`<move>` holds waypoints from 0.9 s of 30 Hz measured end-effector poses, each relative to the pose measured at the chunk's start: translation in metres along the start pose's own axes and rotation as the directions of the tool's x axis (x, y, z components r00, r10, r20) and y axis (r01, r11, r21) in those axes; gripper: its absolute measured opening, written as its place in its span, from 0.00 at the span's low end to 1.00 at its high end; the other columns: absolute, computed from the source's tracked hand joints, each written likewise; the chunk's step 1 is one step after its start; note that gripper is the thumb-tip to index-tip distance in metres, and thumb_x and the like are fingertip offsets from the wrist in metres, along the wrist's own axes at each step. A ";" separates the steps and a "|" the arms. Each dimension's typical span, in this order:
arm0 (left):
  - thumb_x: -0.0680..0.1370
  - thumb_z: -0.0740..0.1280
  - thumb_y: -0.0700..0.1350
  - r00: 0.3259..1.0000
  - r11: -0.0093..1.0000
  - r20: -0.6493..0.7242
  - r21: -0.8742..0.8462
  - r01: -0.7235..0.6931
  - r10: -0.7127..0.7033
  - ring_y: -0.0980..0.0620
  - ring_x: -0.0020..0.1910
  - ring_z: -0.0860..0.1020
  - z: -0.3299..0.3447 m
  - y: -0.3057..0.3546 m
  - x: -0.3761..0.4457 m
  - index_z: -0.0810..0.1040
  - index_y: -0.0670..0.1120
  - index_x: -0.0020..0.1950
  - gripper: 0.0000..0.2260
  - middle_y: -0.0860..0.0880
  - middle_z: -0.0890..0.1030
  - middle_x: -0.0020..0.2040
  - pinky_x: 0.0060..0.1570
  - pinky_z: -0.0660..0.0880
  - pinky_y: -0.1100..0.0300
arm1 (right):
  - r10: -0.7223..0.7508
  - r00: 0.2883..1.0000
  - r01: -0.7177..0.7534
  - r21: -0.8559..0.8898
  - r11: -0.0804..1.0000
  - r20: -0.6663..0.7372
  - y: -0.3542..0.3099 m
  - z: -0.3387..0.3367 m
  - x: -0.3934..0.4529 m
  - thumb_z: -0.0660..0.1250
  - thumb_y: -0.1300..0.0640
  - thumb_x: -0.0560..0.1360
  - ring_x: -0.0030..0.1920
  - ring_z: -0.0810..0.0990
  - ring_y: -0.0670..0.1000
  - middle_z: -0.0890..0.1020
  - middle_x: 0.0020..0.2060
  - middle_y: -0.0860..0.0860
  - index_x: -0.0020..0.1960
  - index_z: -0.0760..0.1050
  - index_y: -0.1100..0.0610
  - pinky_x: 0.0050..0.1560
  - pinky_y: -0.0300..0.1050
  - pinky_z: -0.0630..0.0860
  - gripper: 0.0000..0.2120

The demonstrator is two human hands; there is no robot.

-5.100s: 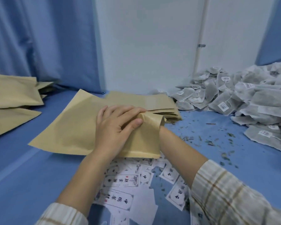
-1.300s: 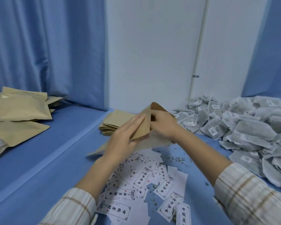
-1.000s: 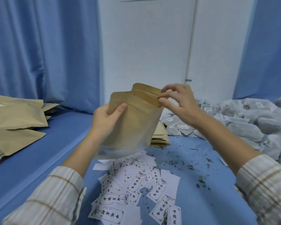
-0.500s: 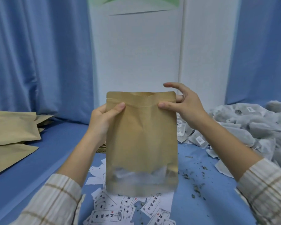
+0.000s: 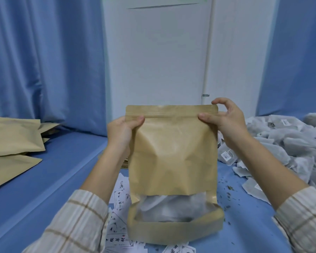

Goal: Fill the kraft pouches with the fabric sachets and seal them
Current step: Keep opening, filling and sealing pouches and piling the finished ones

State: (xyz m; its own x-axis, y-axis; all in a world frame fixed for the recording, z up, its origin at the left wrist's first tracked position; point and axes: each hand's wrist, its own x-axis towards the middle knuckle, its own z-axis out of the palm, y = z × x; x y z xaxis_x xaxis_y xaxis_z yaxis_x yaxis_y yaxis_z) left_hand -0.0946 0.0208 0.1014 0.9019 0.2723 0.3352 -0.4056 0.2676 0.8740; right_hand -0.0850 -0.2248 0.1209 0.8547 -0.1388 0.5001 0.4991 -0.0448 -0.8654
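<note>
Kraft pouch (image 5: 173, 157), a tall tan paper stand-up bag with a clear window low on its front, is held upright between the hands above the blue worktop (image 5: 49, 185), its base close over the printed cards. Grey fabric sachets (image 5: 171, 207) show through the window; the count cannot be told.

Left hand (image 5: 121, 133) pinches the upper left corner, thumb on the front face just under the zip line. Right hand (image 5: 226, 119) pinches the upper right corner with thumb in front, its other fingers curled loosely behind and above the rim. Both hands thus grip the pouch; neither is free.

Judgement on the step: this appears to be the sealing. To do it well, the two lips should be lined up level, the zip track pressed from one corner and run across to the other without skipping, and trapped air eased out first. The creases across the upper panel suggest the top could close crooked. Whether the zip is already engaged cannot be told.

Surroundings: to the right of the right hand lies a large heap of loose grey sachets with white tags (image 5: 285, 143). Well left of the left hand lie flat tan pouches (image 5: 13, 141). Beneath the hands are scattered white printed cards (image 5: 119, 201); dark crumbs (image 5: 228, 194) lie below the right forearm. Blue curtains (image 5: 44, 61) flank a white wall (image 5: 157, 61) behind
</note>
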 end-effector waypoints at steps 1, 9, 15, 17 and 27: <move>0.71 0.73 0.36 1.000 1.000 0.000 0.018 -0.012 0.012 0.54 0.32 0.81 0.001 -0.003 -0.001 0.82 0.46 0.32 0.08 0.50 0.84 0.33 0.34 0.78 0.63 | -0.008 1.000 0.010 -0.129 0.992 0.010 0.000 0.000 0.000 0.77 0.59 0.64 0.36 0.81 0.42 0.84 0.34 0.49 0.51 0.72 0.44 0.37 0.33 0.75 0.21; 0.71 0.75 0.45 0.996 0.982 0.032 0.168 -0.087 0.083 0.54 0.33 0.76 0.019 -0.015 -0.015 0.82 0.49 0.30 0.09 0.53 0.80 0.31 0.37 0.72 0.60 | -0.232 0.818 0.572 -0.709 0.411 0.526 -0.044 0.060 -0.001 0.70 0.43 0.70 0.56 0.75 0.47 0.78 0.56 0.46 0.60 0.76 0.50 0.59 0.44 0.69 0.21; 0.72 0.74 0.46 0.987 0.971 0.116 0.197 -0.134 0.113 0.55 0.29 0.74 0.015 -0.009 -0.014 0.76 0.49 0.26 0.15 0.54 0.76 0.27 0.30 0.70 0.64 | -0.057 0.871 0.406 -0.650 0.642 0.488 -0.046 0.065 0.009 0.80 0.49 0.60 0.27 0.74 0.36 0.76 0.22 0.41 0.30 0.78 0.49 0.24 0.27 0.65 0.11; 0.72 0.73 0.47 0.978 0.967 0.157 0.197 -0.165 0.135 0.53 0.34 0.78 0.015 -0.006 -0.015 0.80 0.46 0.36 0.08 0.49 0.81 0.33 0.37 0.74 0.60 | -0.051 0.879 0.371 -0.613 0.698 0.474 -0.043 0.065 0.011 0.81 0.50 0.58 0.26 0.75 0.36 0.77 0.23 0.40 0.31 0.79 0.49 0.25 0.27 0.66 0.10; 0.74 0.72 0.44 0.970 0.975 0.164 0.107 -0.197 0.178 0.51 0.37 0.79 0.018 -0.013 -0.012 0.76 0.38 0.44 0.10 0.47 0.82 0.38 0.38 0.76 0.59 | -0.052 0.860 0.404 -0.618 0.675 0.507 -0.046 0.067 0.014 0.77 0.49 0.64 0.30 0.74 0.40 0.79 0.27 0.43 0.37 0.83 0.52 0.28 0.29 0.69 0.08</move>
State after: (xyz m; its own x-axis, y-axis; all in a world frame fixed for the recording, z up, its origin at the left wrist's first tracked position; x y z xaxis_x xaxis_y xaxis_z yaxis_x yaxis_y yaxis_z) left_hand -0.0975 -0.0025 0.0926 0.8274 0.1598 0.5383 -0.5568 0.1082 0.8236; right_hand -0.0868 -0.1583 0.1697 0.7819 0.3845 0.4908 0.5944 -0.6973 -0.4006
